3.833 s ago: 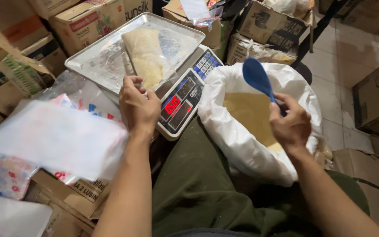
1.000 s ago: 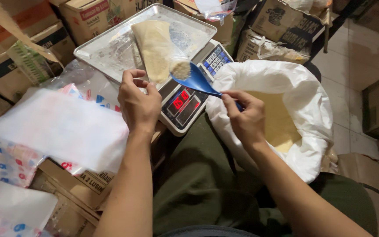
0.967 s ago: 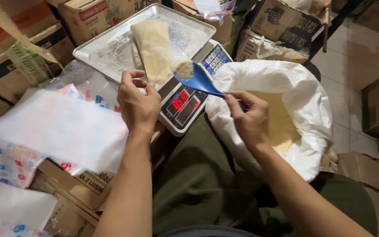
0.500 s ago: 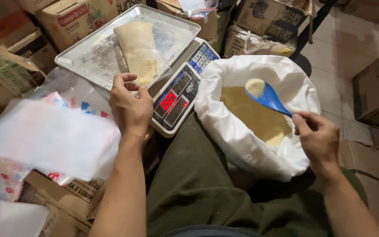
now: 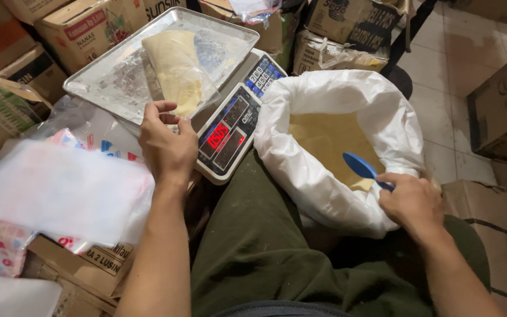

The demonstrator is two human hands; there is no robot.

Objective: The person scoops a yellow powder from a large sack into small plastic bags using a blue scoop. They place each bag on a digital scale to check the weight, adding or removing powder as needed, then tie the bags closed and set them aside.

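**Scoop in the sack, bag on the scale**

The right hand [image 5: 413, 202] holds a blue scoop [image 5: 366, 170] by its handle, the grip closed around it. The scoop's bowl dips into the yellowish powder [image 5: 330, 138] inside a big white sack [image 5: 324, 188], near the sack's right wall. The sack stands open between the person's legs, its rim rolled down, just right of the scale [image 5: 230, 132].

The left hand [image 5: 168, 147] rests at the near edge of the scale's metal tray [image 5: 124, 76]. Its thumb and fingers pinch the open end of a clear plastic bag [image 5: 177, 70], so this grip is narrow and holding the bag's mouth. The bag lies flat along the tray, partly filled with the same yellowish powder, its far end toward the boxes.

The scale sits tilted to the view, its red display lit and its keypad beyond that, toward the sack. Its front edge is close to the person's green trousers [image 5: 265, 258].

Left of the left forearm lies a stack of clear empty bags [image 5: 54, 194] on top of printed packets and a cardboard box [image 5: 83, 270]. More cardboard boxes [image 5: 83, 29] crowd behind the tray and to the right across the tiled floor [image 5: 441, 76].
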